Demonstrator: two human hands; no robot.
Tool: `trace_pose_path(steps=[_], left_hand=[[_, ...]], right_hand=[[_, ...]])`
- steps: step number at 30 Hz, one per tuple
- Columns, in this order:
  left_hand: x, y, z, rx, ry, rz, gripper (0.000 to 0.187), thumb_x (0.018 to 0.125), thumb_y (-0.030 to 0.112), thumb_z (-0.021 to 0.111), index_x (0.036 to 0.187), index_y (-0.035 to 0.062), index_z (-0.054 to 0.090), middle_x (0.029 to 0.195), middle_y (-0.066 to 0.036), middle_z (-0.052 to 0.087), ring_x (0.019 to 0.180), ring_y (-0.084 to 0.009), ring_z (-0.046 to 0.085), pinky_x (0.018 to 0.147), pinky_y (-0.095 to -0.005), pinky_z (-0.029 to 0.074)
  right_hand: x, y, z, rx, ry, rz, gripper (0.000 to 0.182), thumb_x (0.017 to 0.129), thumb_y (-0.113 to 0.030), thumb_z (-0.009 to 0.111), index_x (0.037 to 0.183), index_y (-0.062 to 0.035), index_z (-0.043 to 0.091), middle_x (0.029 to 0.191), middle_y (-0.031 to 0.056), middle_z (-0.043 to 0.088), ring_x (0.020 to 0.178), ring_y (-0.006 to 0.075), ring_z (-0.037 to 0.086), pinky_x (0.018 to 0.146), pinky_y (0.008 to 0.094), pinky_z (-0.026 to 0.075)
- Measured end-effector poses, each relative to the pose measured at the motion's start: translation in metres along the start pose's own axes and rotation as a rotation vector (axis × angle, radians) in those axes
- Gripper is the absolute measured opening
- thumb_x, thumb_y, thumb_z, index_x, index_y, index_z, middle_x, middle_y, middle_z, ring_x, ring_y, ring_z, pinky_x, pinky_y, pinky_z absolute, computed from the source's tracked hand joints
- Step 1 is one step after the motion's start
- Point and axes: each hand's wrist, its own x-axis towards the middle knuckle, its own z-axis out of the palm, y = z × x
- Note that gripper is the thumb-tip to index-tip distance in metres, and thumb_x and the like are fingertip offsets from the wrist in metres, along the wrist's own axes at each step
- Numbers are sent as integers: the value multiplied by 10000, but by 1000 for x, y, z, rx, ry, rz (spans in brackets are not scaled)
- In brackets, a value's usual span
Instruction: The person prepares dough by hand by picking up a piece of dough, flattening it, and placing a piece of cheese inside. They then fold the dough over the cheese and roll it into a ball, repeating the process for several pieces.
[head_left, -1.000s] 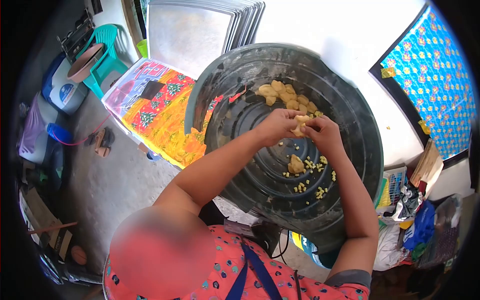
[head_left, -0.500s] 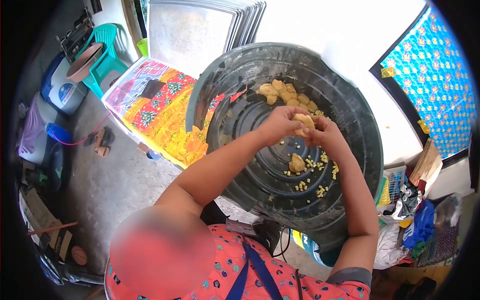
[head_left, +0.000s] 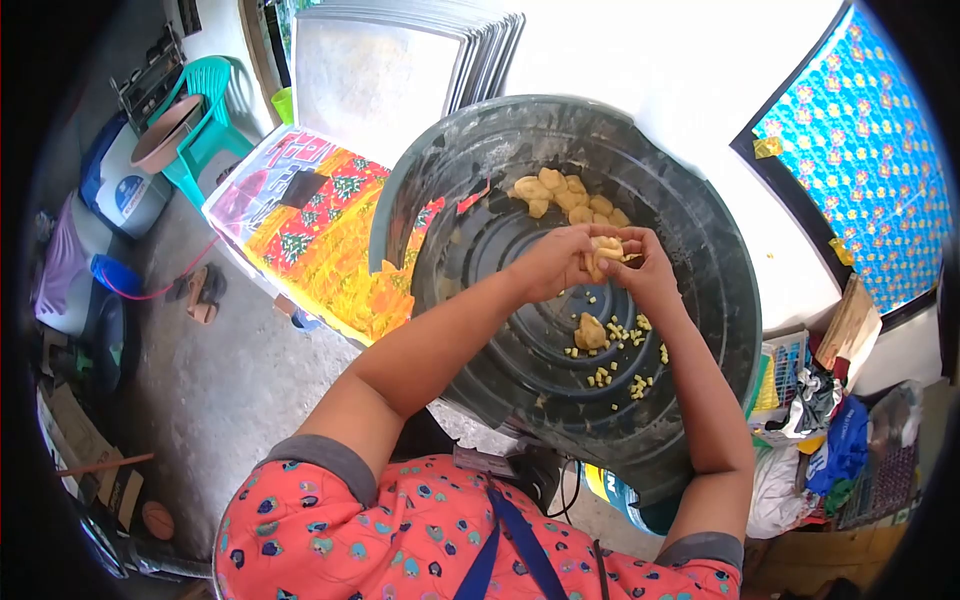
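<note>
My left hand (head_left: 553, 263) and my right hand (head_left: 650, 272) meet above a large dark round basin (head_left: 705, 235). Between them they pinch a piece of yellowish dough (head_left: 603, 256), its shape uneven and partly covered by fingers. Below the hands, a single dough lump (head_left: 590, 332) lies on the basin's ridged bottom. Small pale-yellow cubes (head_left: 640, 386) are scattered around that lump. Farther back in the basin, several dough pieces (head_left: 550, 186) sit clustered, some touching each other.
Left of the basin stands a table with a colourful patterned cover (head_left: 330, 250). Metal trays (head_left: 380, 75) are stacked upright behind it. A green chair (head_left: 205, 120) holds a brown tub (head_left: 165, 135). Bags and cloths (head_left: 840, 440) pile up at the right. A blue floral cloth (head_left: 860, 150) hangs beyond.
The dough between my hands has turned and looks more folded and uneven. Both hands have shifted slightly, and the camera view has moved a little.
</note>
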Motion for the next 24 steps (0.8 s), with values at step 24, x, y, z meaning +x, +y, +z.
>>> trace_pose_path(steps=[24], left_hand=[[-8, -8, 10, 34, 56, 148, 391, 966, 164, 429, 1343, 67, 396, 1131, -84, 568, 982, -173, 589, 809, -359, 521]], right_hand=[[-12, -18, 6, -351, 49, -381, 356, 785, -152, 672, 1114, -41, 595, 895, 110, 564, 792, 248, 564, 672, 333, 456]])
